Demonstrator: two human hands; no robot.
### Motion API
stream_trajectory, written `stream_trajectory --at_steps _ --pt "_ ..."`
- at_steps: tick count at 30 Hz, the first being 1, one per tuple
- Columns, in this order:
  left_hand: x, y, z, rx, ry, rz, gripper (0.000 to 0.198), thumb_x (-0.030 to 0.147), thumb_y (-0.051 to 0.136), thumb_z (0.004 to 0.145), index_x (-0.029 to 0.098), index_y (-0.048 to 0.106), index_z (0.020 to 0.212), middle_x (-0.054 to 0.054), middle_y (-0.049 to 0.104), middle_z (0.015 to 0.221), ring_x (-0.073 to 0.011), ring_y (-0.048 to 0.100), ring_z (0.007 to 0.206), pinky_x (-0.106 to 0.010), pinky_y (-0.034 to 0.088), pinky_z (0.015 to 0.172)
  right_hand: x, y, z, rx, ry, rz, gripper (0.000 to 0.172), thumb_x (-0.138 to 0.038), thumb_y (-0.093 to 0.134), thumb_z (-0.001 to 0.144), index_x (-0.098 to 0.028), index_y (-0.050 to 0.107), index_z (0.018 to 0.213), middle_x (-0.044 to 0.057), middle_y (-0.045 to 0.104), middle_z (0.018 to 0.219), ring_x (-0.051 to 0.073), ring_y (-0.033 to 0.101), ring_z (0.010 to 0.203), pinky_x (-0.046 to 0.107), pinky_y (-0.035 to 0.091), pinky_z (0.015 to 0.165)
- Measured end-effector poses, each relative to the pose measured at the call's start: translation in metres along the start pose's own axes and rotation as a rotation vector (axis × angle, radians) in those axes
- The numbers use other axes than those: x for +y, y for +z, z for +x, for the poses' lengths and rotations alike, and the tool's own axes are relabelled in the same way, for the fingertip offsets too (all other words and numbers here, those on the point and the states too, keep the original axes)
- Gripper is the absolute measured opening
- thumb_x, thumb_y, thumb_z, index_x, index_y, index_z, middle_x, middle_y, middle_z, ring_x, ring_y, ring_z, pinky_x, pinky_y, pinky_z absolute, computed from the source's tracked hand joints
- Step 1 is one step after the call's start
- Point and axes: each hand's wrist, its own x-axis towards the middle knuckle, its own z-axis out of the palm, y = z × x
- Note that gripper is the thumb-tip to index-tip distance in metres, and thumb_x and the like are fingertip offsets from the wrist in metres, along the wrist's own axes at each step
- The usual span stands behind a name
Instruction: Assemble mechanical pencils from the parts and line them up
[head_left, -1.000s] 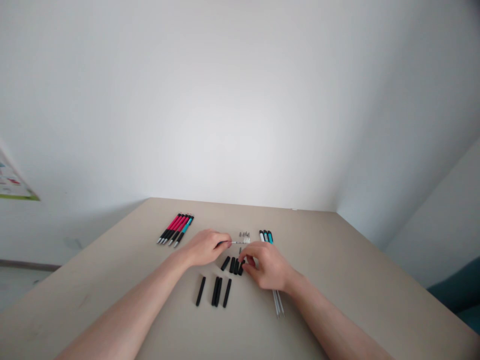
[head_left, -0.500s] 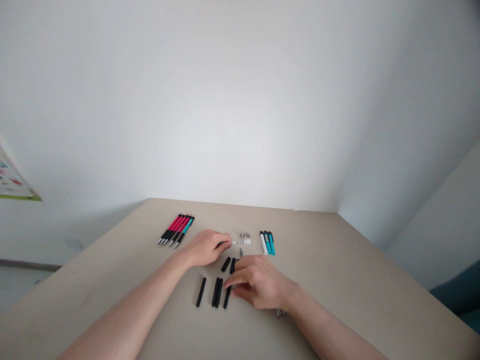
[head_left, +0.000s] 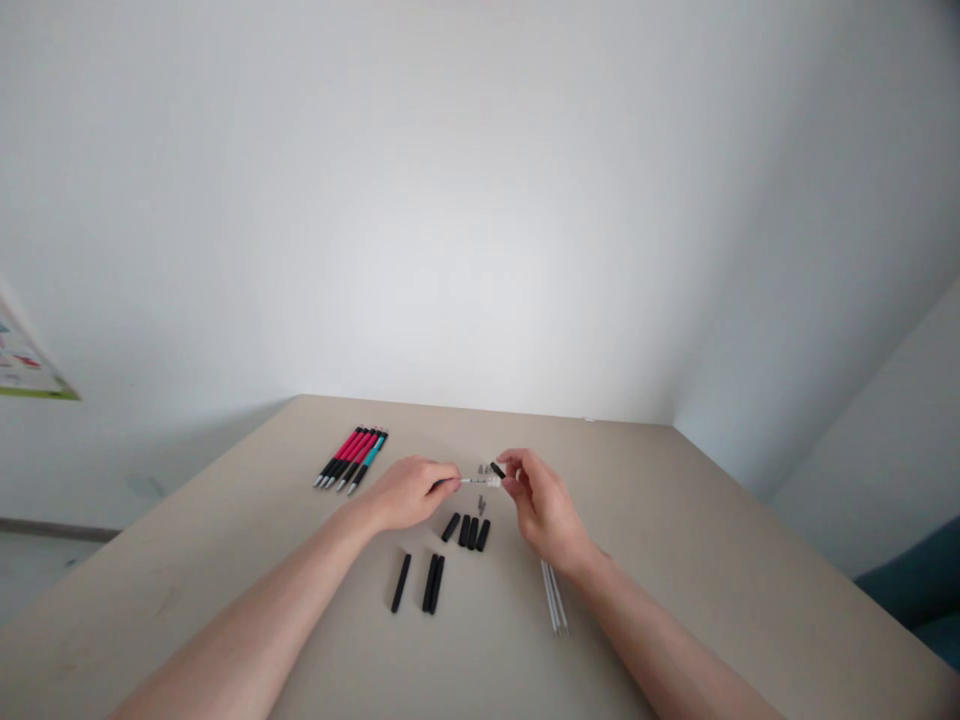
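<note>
My left hand point(head_left: 417, 493) is closed in a pinch on a thin white pen refill point(head_left: 471, 481), which points right from the fingertips. My right hand point(head_left: 546, 508) pinches a short-looking piece of a black pen tube point(head_left: 497, 469), tilted just above the refill's end; the rest of it is hidden by the fingers. Small metal pen tips point(head_left: 481, 506) and white plastic parts point(head_left: 493, 482) lie between and below the two hands. Nearer to me are several short black grips point(head_left: 473, 533) in a row.
Assembled pens point(head_left: 351, 459), pink and teal with black, lie side by side at the left. Longer black tubes point(head_left: 433, 584) rest near the front, and white refills point(head_left: 553, 600) lie beside my right forearm. A wall point(head_left: 480, 250) borders the table point(head_left: 637, 500) behind.
My right hand has picked up a black tube from the front row and carried it up and away toward the refill. My left hand stays nearly still. The teal and white barrels are now hidden.
</note>
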Motion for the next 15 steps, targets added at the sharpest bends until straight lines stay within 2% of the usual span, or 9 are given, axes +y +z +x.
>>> stream_trajectory --at_steps 3,8,10,15 --pt "0.0012 -0.0013 -0.0004 0.006 0.019 -0.008 0.032 0.035 0.035 0.095 0.021 0.061 0.082 0.0 0.063 0.069 -0.0146 0.056 0.064 -0.023 0.03 0.059 0.0061 0.0036 -0.0002 0.063 0.045 -0.001 0.032 -0.014 0.036 0.088 -0.022 0.048 0.117 0.004 0.057 0.087 0.016 0.055 0.075 0.027 0.043 0.069" --pt "0.0019 -0.0024 -0.0001 0.008 0.043 -0.022 0.031 0.034 0.035 0.095 0.021 0.061 0.083 0.0 0.063 0.07 -0.0143 0.056 0.066 -0.022 0.031 0.061 0.008 0.0056 -0.0004 0.153 0.225 0.049 0.016 -0.023 0.048 0.084 -0.02 0.055 0.099 0.001 0.059 0.074 0.014 0.053 0.062 0.025 0.041 0.059" --pt "0.0017 -0.0027 0.0001 0.009 0.047 -0.021 0.031 0.034 0.034 0.095 0.021 0.06 0.083 0.001 0.062 0.069 -0.0141 0.055 0.065 -0.022 0.031 0.061 0.0092 0.0052 -0.0006 0.179 0.283 0.061 0.013 -0.026 0.051 0.083 -0.02 0.055 0.094 0.001 0.061 0.072 0.015 0.054 0.062 0.025 0.04 0.059" --pt "0.0011 -0.0031 0.0001 0.011 0.05 -0.034 0.033 0.035 0.033 0.095 0.02 0.06 0.082 0.0 0.061 0.068 -0.0139 0.054 0.063 -0.022 0.031 0.061 0.0111 0.0057 -0.0017 0.196 0.321 0.133 0.01 -0.026 0.054 0.081 -0.02 0.056 0.088 0.001 0.064 0.073 0.015 0.055 0.064 0.025 0.04 0.059"
